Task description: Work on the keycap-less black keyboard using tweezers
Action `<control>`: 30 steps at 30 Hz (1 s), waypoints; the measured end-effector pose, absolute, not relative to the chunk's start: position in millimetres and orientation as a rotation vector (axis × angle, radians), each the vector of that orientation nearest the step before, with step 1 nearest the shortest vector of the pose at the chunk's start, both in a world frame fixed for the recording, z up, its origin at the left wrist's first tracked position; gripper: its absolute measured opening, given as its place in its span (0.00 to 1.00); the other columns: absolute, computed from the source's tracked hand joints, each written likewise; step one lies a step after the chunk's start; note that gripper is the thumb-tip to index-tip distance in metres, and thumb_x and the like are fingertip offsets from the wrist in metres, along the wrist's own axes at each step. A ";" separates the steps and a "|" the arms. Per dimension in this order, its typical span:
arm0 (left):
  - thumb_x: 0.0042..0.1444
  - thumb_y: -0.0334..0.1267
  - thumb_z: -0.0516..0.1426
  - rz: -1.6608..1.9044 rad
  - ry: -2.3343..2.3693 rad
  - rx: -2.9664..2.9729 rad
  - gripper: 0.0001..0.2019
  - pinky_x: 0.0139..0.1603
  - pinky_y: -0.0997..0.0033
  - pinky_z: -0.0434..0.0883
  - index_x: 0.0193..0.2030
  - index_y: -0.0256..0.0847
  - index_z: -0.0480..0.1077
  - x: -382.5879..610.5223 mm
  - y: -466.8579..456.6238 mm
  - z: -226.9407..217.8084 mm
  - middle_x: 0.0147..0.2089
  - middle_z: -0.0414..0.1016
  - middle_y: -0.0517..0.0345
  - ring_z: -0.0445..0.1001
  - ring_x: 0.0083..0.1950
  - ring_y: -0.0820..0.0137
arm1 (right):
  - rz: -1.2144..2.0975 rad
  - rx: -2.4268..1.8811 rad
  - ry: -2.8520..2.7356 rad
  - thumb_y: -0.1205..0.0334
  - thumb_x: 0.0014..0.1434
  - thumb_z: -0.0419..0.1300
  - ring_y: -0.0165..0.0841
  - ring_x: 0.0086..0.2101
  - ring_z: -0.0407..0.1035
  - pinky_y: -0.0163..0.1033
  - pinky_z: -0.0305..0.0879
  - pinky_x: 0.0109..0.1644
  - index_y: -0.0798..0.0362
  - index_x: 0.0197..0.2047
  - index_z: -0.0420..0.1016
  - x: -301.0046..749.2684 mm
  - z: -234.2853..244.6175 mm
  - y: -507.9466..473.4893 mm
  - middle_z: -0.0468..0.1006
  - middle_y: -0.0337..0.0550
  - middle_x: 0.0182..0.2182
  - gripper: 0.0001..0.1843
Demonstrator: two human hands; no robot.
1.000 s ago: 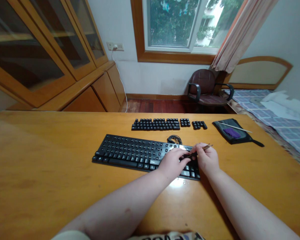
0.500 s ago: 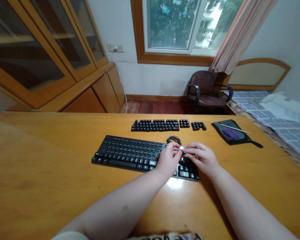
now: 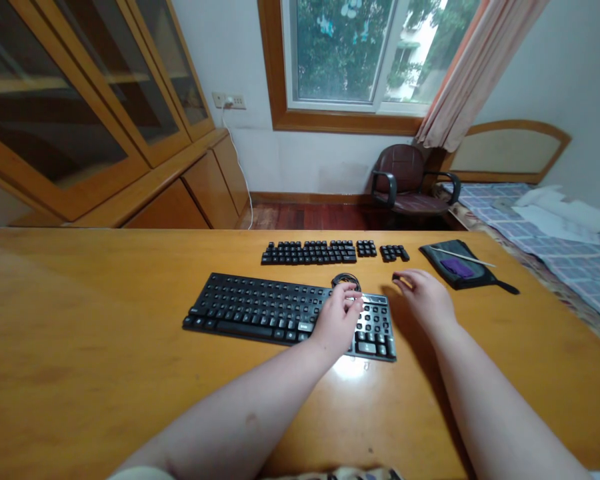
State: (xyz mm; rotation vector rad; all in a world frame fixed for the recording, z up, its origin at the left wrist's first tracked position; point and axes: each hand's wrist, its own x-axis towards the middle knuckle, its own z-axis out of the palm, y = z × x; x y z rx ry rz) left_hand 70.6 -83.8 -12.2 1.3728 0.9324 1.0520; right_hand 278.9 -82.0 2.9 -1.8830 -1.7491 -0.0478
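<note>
A black keyboard (image 3: 255, 301) lies slightly slanted on the desk, most of its upper keys stripped to bare switches; the bottom rows and some number pad keys still have caps. My left hand (image 3: 337, 313) is over its right part, fingers curled together; what they hold, if anything, cannot be made out. To the right of the keyboard, above the desk, my right hand (image 3: 427, 300) pinches a small black keycap (image 3: 396, 276) between thumb and fingers. Behind the keyboard, loose keycaps (image 3: 307, 253) stand in grouped rows, with smaller groups (image 3: 394, 253) to their right.
A coiled black cable (image 3: 346, 280) lies behind the keyboard, partly hidden by my left hand. At the right are a dark pouch (image 3: 473, 275), a purple cloth-like piece (image 3: 456, 268) and a thin pale stick (image 3: 463, 255). Beyond the wooden desk (image 3: 105, 333) stands an office chair (image 3: 405, 177).
My right hand has moved right, away from my left hand, with a keycap now visible in its fingers. The number pad's bare switches have come into view. My left hand has hardly moved.
</note>
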 end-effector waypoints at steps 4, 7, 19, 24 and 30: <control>0.59 0.36 0.51 1.027 0.940 1.442 0.12 0.41 0.68 0.71 0.49 0.37 0.61 68.8 -84.4 -11.0 0.43 0.71 0.50 0.73 0.37 0.72 | 0.059 -2.331 -1.533 0.55 0.54 0.56 0.41 0.38 0.72 0.39 0.64 0.37 0.51 0.39 0.78 304.1 -7.8 -68.2 0.79 0.47 0.37 0.14; 0.60 0.37 0.50 1.019 0.932 1.470 0.12 0.41 0.68 0.71 0.49 0.37 0.61 68.5 -84.5 -10.2 0.41 0.72 0.51 0.73 0.37 0.71 | 0.077 -2.427 -1.493 0.54 0.55 0.54 0.40 0.37 0.71 0.38 0.62 0.35 0.50 0.40 0.78 307.4 -13.4 -62.6 0.79 0.47 0.37 0.15; 0.60 0.41 0.49 1.009 0.916 1.485 0.14 0.39 0.68 0.70 0.49 0.37 0.62 69.8 -83.6 -11.4 0.40 0.72 0.52 0.73 0.37 0.71 | -0.118 -2.517 -1.374 0.54 0.58 0.51 0.37 0.38 0.70 0.37 0.60 0.33 0.50 0.43 0.77 307.9 -20.3 -59.7 0.76 0.47 0.42 0.17; 0.60 0.40 0.49 1.015 0.912 1.484 0.14 0.39 0.69 0.70 0.49 0.37 0.62 71.2 -83.0 -13.0 0.39 0.72 0.53 0.73 0.36 0.71 | -0.081 -2.564 -1.374 0.53 0.58 0.51 0.39 0.37 0.70 0.38 0.60 0.33 0.51 0.44 0.76 306.7 -17.2 -58.3 0.77 0.49 0.40 0.18; 0.60 0.40 0.49 1.002 0.916 1.494 0.14 0.39 0.69 0.70 0.50 0.37 0.63 70.3 -83.5 -12.4 0.40 0.73 0.52 0.73 0.37 0.71 | -0.100 -2.470 -1.434 0.54 0.58 0.49 0.38 0.39 0.70 0.37 0.61 0.35 0.50 0.44 0.76 302.7 -19.5 -56.1 0.77 0.47 0.41 0.18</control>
